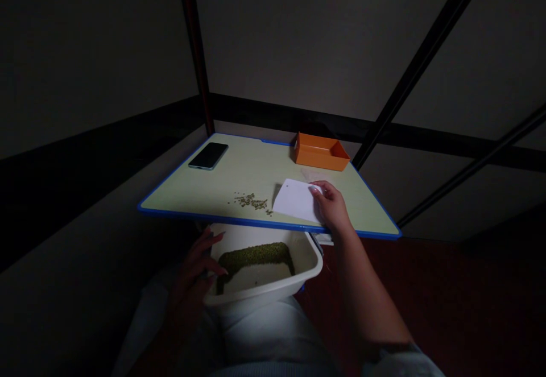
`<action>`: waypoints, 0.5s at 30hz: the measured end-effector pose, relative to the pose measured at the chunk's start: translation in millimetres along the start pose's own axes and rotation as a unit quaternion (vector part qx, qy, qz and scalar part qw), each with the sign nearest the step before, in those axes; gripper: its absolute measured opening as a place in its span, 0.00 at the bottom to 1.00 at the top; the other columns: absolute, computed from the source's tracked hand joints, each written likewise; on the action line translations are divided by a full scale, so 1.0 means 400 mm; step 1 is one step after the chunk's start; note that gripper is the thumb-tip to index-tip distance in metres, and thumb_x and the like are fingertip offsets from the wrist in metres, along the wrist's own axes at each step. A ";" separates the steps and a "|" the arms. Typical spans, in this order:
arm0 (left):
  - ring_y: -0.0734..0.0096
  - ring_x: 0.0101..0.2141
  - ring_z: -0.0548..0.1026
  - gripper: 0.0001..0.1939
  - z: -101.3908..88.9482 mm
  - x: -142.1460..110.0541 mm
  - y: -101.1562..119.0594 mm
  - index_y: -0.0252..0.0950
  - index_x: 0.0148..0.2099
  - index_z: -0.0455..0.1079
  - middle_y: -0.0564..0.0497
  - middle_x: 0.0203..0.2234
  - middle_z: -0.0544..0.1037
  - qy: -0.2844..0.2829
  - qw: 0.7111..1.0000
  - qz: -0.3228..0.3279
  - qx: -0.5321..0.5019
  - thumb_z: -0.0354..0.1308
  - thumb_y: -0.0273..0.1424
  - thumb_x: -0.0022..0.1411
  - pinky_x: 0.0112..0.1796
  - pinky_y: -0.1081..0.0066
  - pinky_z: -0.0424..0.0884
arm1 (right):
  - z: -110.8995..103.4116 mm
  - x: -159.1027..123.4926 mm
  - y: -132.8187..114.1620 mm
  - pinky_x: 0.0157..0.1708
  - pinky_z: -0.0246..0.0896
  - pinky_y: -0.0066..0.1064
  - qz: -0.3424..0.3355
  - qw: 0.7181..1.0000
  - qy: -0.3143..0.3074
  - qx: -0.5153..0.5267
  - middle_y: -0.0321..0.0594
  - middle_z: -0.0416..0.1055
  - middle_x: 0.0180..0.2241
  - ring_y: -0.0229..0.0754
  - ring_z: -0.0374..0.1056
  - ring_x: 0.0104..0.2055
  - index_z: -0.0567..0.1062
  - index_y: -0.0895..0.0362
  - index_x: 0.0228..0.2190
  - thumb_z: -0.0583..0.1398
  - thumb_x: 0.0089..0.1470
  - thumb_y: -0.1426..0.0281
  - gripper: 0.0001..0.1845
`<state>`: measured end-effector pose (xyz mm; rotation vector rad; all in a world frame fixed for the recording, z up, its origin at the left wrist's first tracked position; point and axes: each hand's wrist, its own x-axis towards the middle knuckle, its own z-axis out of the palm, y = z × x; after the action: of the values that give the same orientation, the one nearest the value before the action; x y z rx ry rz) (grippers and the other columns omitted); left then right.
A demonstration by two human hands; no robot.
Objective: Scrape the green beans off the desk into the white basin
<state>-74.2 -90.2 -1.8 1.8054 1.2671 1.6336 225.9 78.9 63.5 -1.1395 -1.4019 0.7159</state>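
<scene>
Seeds (257,202) lie loose on table (256,164) nr front edge. White card (296,199) just beside, tilted, prob. so its edge faces them; R hand (333,206) pinches it, thumb on top. L hand (198,269), fingers spread, over L rim of tub (273,293), prob. steadying it under table edge. Phone (209,156) & orange box (322,159) set back.

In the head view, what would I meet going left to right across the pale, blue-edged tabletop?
Flat dark-screened smartphone → scattered small greenish-brown grains → flat white card, held by the right hand. The open orange box overlaps the card's span, so it is left out.
</scene>
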 end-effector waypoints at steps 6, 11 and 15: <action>0.51 0.65 0.60 0.11 0.002 0.001 0.004 0.42 0.30 0.74 0.48 0.56 0.74 0.005 1.000 -0.011 0.007 0.55 0.38 0.61 0.64 0.48 0.55 | -0.002 0.002 0.007 0.36 0.60 0.32 -0.001 1.000 -0.006 0.000 0.38 0.75 0.31 0.42 0.66 0.34 0.75 0.57 0.32 0.62 0.46 0.58 0.15; 0.54 0.66 0.58 0.10 0.004 0.003 0.006 0.42 0.30 0.74 0.49 0.57 0.74 -0.004 1.000 -0.006 0.009 0.54 0.35 0.62 0.64 0.50 0.54 | -0.006 0.001 0.010 0.36 0.59 0.32 -0.005 1.000 -0.019 0.001 0.38 0.75 0.31 0.42 0.66 0.33 0.75 0.57 0.32 0.62 0.48 0.58 0.15; 0.55 0.66 0.58 0.09 0.003 0.002 0.004 0.43 0.31 0.74 0.51 0.57 0.74 0.001 1.000 0.009 0.005 0.54 0.34 0.62 0.64 0.50 0.54 | -0.008 0.001 0.013 0.35 0.58 0.31 0.005 1.000 -0.019 0.015 0.36 0.73 0.29 0.40 0.65 0.32 0.75 0.57 0.32 0.63 0.46 0.58 0.15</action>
<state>-72.6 -90.2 -0.4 1.8259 1.2665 1.6417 230.4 80.5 59.5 -1.1164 -1.4134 0.7659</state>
